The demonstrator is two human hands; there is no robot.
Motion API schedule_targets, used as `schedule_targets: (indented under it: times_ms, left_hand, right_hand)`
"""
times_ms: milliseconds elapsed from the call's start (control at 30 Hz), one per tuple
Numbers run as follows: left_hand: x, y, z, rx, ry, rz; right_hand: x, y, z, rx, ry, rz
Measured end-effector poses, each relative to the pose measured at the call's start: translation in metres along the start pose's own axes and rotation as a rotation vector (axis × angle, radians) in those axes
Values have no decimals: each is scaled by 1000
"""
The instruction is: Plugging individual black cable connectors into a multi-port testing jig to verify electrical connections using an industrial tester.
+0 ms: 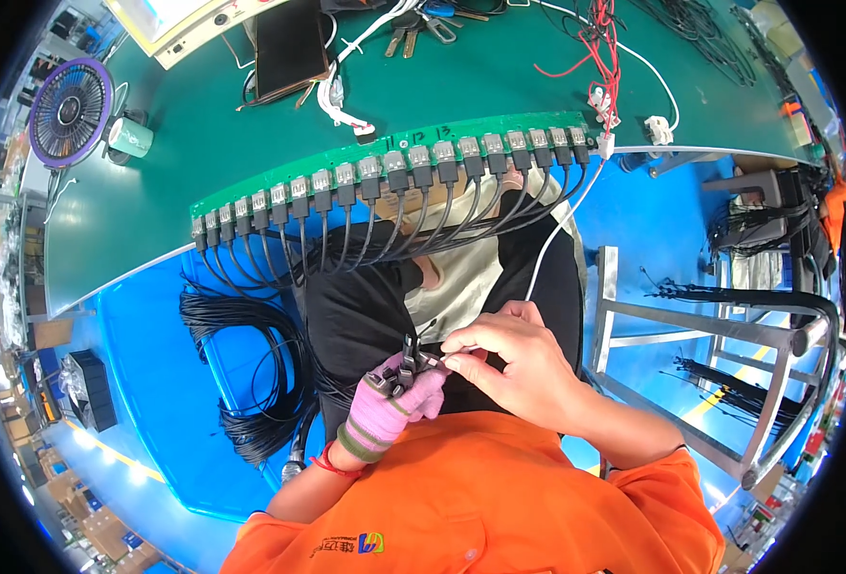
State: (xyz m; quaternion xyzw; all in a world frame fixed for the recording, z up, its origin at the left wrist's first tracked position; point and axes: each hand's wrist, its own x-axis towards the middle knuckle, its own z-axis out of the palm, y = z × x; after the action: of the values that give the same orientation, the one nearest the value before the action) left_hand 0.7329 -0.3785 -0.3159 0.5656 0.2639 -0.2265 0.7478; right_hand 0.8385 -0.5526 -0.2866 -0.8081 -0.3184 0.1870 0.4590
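Observation:
My left hand (394, 405), in a pink and olive knit glove, is closed around a bunch of black cable connectors (403, 372). Beside it, my bare right hand (513, 359) pinches the end of a white cable (548, 247) against one of those connectors; the exact contact is hidden by my fingers. The white cable runs up to a white connector block (606, 146) at the table edge. Above the hands, a long green circuit board (286, 176) carries a row of metal USB sockets, with black cable plugs (396, 181) in them. Their cables gather over my lap.
A coiled bundle of black cables (251, 359) lies on a blue surface at left. The green table (480, 72) holds a purple fan (71, 111), a mug (131, 136), a dark flat device (290, 50), keys (410, 36) and red wires (602, 57). A metal rack (696, 326) with hanging cables stands right.

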Motion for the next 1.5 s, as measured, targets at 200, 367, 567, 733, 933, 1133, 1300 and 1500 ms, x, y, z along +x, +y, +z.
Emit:
schedule_targets:
  times_ms: [200,367,567,733,933,1133,1300,1500]
  left_hand:
    - [-6,10,4,46,-41,80]
    - [-6,17,2,133,-113,52]
    - [-5,19,-4,204,-181,32]
    - [-4,11,-5,214,-186,132]
    - [-2,7,-4,209,-177,153]
    - [-3,8,-1,208,-135,88]
    - [-2,13,2,-35,-81,-89]
    - [6,13,6,155,-290,108]
  right_hand:
    - [3,-2,-7,-8,-28,-4]
    - [4,-3,-11,-30,-84,-25]
    - [9,-6,-22,-122,-206,-92]
    - [11,-13,-23,-99,-199,-5]
    - [3,-4,-16,-65,-203,-17]
    - [8,-7,-12,33,-151,-84]
    - [6,-24,-52,39,167,213]
    - [-10,-11,-25,-110,-130,9]
